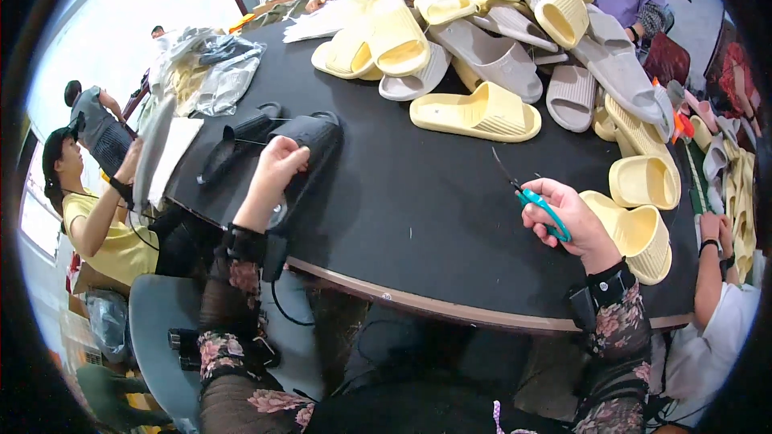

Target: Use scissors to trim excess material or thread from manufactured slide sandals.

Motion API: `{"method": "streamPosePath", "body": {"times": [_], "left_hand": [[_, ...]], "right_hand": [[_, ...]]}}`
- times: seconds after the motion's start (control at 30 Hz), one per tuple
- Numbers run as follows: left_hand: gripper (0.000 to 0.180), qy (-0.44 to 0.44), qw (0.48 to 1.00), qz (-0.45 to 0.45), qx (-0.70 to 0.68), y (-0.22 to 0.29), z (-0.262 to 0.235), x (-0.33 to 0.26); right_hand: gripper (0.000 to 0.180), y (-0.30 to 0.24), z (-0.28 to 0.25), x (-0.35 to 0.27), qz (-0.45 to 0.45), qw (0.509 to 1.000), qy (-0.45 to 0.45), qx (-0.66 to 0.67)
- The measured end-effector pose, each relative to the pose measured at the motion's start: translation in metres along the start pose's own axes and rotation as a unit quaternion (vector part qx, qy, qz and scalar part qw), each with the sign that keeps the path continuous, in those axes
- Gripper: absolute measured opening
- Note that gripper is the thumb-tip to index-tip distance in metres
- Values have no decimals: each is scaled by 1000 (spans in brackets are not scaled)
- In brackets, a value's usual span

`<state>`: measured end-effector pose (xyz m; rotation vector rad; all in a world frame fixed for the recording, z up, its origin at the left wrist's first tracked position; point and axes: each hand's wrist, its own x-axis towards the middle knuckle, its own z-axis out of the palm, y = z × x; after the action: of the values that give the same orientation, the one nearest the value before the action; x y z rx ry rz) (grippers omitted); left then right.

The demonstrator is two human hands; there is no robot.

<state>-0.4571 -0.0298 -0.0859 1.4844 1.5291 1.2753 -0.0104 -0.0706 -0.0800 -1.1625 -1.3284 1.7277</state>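
A pair of black slippers lies at the left of the dark table. My left hand (281,165) is closed over the nearer black slipper (316,135), its fingers curled; what they pinch is hidden. Beside it, to the left, is the other black slipper (239,143), with a thin pale line running between the two. My right hand (567,221) holds scissors (548,210) with teal handles, above the table's right side. Their dark, narrow blades point up and to the left, away from the slippers.
Yellow and grey slippers form a heap, with a yellow slipper (478,112) at its front edge. More yellow slippers (639,237) lie right beside my right hand. Clear plastic bags (213,68) sit at the far left. Several other people are around the table (402,225).
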Motion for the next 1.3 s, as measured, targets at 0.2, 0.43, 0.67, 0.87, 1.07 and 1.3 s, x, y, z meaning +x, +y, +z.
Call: {"method": "streamPosePath", "body": {"times": [0.2, 0.43, 0.67, 0.87, 1.07, 1.3], "left_hand": [[14, -217, 976, -33, -8, 29, 27, -53], [16, -125, 992, -26, 15, 35, 7, -53], [56, 15, 987, -132, -94, 22, -25, -20], [49, -10, 971, -213, -111, 11, -22, -1], [33, -53, 984, -172, -20, 41, 7, -24], [35, -136, 978, -106, 118, 63, 17, -43]], "right_hand": [[34, -1, -3, -1, 2, 1000, 5, -14], [34, -1, -3, -2, -4, 1000, 5, -19], [38, 1, -5, -1, -1, 1000, 0, -21], [39, 1, -4, -2, -5, 999, -1, -35], [40, -1, -3, -3, -10, 999, -3, -50], [39, -2, -2, -2, 0, 998, 3, -55]]}}
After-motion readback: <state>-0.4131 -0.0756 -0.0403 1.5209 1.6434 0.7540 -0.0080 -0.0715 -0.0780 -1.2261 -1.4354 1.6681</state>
